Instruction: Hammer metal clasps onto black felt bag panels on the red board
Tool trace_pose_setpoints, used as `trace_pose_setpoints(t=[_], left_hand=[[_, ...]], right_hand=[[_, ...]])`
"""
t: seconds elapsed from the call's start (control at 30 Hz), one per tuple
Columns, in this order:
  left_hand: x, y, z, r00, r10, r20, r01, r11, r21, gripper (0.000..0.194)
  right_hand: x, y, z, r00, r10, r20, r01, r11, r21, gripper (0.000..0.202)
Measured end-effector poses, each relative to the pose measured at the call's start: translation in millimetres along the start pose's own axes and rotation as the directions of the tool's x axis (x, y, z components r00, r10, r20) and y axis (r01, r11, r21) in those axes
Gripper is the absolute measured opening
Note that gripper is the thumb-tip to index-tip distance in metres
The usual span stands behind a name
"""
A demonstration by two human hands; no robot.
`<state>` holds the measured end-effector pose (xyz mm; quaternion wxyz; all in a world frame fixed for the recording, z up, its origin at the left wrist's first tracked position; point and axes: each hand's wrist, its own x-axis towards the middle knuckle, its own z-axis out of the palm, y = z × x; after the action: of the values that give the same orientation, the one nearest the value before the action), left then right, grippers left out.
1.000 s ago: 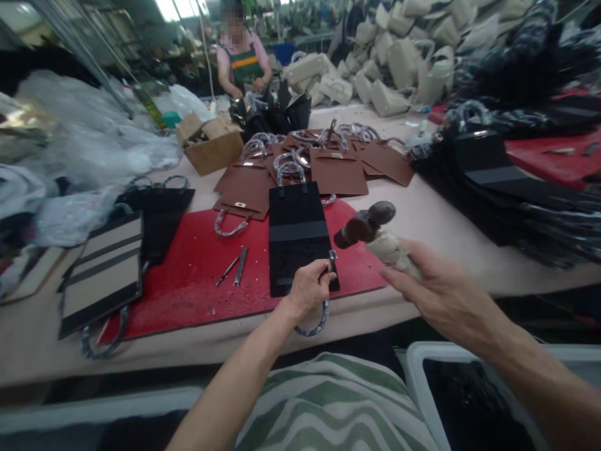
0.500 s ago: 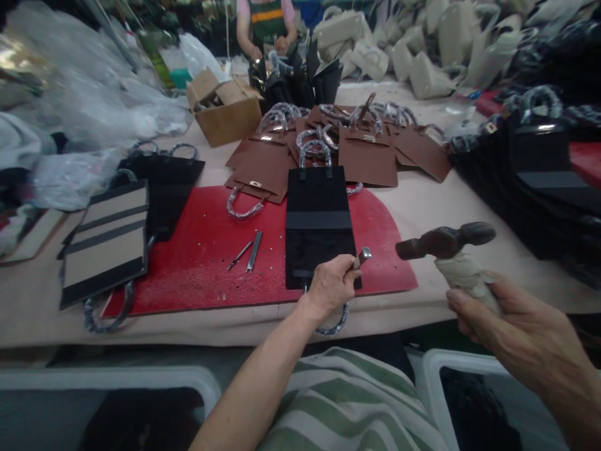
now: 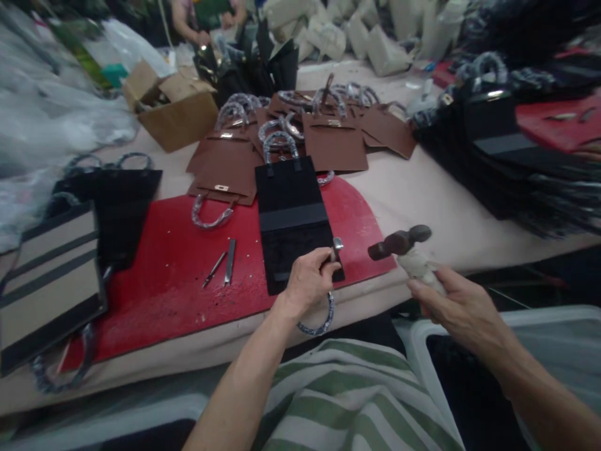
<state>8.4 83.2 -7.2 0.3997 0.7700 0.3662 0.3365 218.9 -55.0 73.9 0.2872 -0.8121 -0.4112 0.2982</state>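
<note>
A black bag piece (image 3: 293, 216) with wrapped handles lies flat on the red board (image 3: 173, 250). Over its near right corner, my left hand (image 3: 307, 275) grips a small metal punch (image 3: 337, 245), its shiny end pointing up. The punch's lower end is hidden by the fingers. To the right, my right hand (image 3: 453, 297) is closed around the cloth-wrapped handle of a hammer (image 3: 399, 242). The hammer head is held in the air, apart from the punch. Two metal tools, a thin rod (image 3: 214, 270) and a flat bar (image 3: 230, 262), lie on the board left of the bag piece.
Brown bag pieces (image 3: 338, 141) are heaped behind the board. Black pieces stack at the right (image 3: 493, 144); a striped beige-and-black panel (image 3: 51, 282) lies left. Further back are a cardboard box (image 3: 178, 119) and another person's arms (image 3: 188, 28).
The camera view has turned, so the table appears shifted left and tilted. The hammer is closer to the punch in my left hand. Both hands keep their holds.
</note>
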Motion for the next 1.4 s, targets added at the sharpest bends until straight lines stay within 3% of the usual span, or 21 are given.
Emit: trace_pose_setpoints(t=[0.23,0.53,0.8,0.93,1.1,1.27,1.4], left_hand=[[14,-11,-13.0,0.993,-0.048,0.107,0.055,0.997,-0.059,0.012],[7,-10,-7.7,0.998,0.023,0.055,-0.023,1.000,-0.001,0.010],[1,-11,-1.1,0.994,0.109,0.025,-0.110,0.993,0.041,0.008],[0,-12,1.7,0.994,0.110,0.022,-0.111,0.991,0.080,0.009],[-1,-10,4.3,0.993,0.119,0.026,-0.121,0.984,0.132,0.010],[-1,-11,5.9,0.990,0.138,0.018,-0.139,0.983,0.116,0.010],[-1,-11,6.5,0.990,0.144,0.013,-0.144,0.984,0.105,0.010]], right_hand=[[-5,16,-3,1.000,-0.019,0.011,0.017,0.991,0.132,0.040],[-11,42,-2,0.999,0.029,-0.028,-0.023,0.979,0.201,0.033],[-20,39,-2,1.000,0.005,-0.009,-0.003,0.975,0.223,0.035],[-23,24,-10,0.997,-0.071,-0.024,0.075,0.974,0.214,0.034],[-28,-18,-27,0.963,-0.260,-0.075,0.267,0.956,0.124,0.027],[-32,-62,-37,0.863,-0.501,-0.070,0.501,0.865,-0.017,0.032],[-33,-96,-42,0.784,-0.619,-0.046,0.617,0.785,-0.054,0.030]])
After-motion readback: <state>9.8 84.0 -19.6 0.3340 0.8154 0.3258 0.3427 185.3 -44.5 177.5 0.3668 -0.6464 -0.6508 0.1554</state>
